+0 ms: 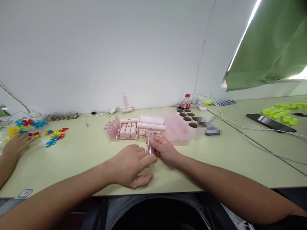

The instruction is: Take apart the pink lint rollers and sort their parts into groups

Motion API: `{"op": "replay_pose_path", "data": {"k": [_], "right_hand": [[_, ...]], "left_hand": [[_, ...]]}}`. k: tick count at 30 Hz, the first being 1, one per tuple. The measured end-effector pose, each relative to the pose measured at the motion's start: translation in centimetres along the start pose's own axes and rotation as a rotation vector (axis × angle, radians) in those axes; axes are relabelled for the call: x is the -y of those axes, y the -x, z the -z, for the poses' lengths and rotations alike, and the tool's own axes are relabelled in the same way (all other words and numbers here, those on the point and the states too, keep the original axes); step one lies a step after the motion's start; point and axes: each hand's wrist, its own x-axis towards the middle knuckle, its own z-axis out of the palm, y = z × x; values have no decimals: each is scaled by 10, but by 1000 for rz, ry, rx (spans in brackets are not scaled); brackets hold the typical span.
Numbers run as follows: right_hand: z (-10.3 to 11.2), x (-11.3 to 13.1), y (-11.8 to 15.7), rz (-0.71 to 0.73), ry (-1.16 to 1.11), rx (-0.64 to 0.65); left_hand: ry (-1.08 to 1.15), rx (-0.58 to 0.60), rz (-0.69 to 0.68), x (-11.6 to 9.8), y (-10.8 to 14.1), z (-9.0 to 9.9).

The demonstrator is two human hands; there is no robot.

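Note:
My right hand (166, 150) is closed around a clear pinkish plastic tube (150, 142), which it keeps nearly upright above the table. Just left of the tube is my left hand (132, 164), palm down, with the thumb held apart from the fingers. Its fingertips reach the lower end of the tube; whether they touch it I cannot tell. Behind my hands stand several similar clear tubes (111, 129), a pink rack holding short pink cylinders (128, 130), and a larger pale pink roller (151, 120). Small pink round parts (142, 133) lie under the roller, partly hidden.
Right of the roller are a translucent pink bag (177, 127) and several open white cardboard tubes (192, 124). A red-capped bottle (186, 101), cables and a phone (271, 123) lie farther right. At left, another person's hand (18, 143) is by colourful plastic pieces (56, 135).

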Motion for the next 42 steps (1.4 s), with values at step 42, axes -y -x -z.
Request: {"op": "replay_pose_path", "data": {"k": [42], "right_hand": [[-8, 6, 15, -85, 94, 41]], "left_hand": [[-152, 64, 1154, 314, -55, 63]]}}
